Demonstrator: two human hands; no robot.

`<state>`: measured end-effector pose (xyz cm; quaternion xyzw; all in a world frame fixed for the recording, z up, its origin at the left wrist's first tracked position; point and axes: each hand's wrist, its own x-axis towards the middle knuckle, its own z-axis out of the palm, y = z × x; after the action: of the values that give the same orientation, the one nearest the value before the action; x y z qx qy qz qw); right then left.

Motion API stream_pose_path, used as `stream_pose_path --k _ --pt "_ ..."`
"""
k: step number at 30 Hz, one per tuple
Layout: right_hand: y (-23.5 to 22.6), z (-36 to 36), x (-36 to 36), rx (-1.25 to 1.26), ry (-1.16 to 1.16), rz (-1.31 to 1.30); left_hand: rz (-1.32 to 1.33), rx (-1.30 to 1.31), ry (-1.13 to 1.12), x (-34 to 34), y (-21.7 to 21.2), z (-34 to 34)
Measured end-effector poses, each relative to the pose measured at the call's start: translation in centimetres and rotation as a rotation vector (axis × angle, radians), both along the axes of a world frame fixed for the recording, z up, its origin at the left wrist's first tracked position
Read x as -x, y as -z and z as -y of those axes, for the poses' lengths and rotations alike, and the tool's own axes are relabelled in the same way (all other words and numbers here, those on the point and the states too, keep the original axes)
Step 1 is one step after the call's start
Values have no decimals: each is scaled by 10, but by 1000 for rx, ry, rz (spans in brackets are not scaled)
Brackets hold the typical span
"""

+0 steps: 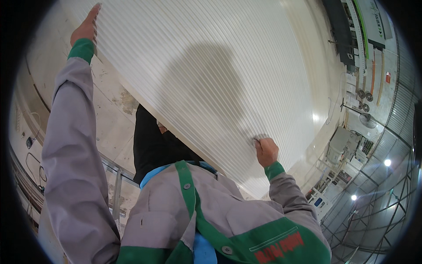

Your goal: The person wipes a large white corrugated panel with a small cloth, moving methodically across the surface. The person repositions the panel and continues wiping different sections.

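A large white sheet with fine parallel ribs [281, 79] fills the upper middle, its near edge running slantwise in front of my body. My left hand [87, 29] is at the sheet's far left edge, fingers stretched out along it. Over the ribs at the near right, my right hand [267, 152] is closed with its thumb side toward the sheet. Something small and greyish shows by its fingertips, too unclear to name. A dark shadow falls across the middle of the sheet.
Below the sheet at left are a pale stained floor [112, 94] and a metal frame [118, 176]. Cables [35, 165] lie at the far left. Along the right stand a fan [367, 119], a grey machine [342, 144] and a green-trimmed machine [361, 31].
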<state>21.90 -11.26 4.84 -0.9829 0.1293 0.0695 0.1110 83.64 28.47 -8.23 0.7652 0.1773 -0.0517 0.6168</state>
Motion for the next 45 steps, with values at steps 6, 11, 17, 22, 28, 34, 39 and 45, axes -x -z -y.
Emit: stream_pose_path --k 6,11,17,22,28,34,39,45 --pt "26 -35 -157 -18 -166 285 -74 -78 -8 3 -3 -1" --pt "67 -107 -415 57 -214 427 -145 -162 -23 12 -18 0" --pt "68 -195 -699 18 -318 438 -167 -73 -160 24 -36 13" --pt "67 -210 -735 -14 -321 506 -228 -50 -171 27 -53 17" --pt "67 -141 -532 -9 -292 394 -206 -152 -127 28 -55 19" --pt "45 -45 -218 -125 -287 403 -173 -232 -39 15 -30 4" --pt "11 -1 -30 -6 -190 272 -71 -186 51 5 -17 -2" --pt "-9 14 46 28 -41 29 -91 -298 1 2 -12 -5"
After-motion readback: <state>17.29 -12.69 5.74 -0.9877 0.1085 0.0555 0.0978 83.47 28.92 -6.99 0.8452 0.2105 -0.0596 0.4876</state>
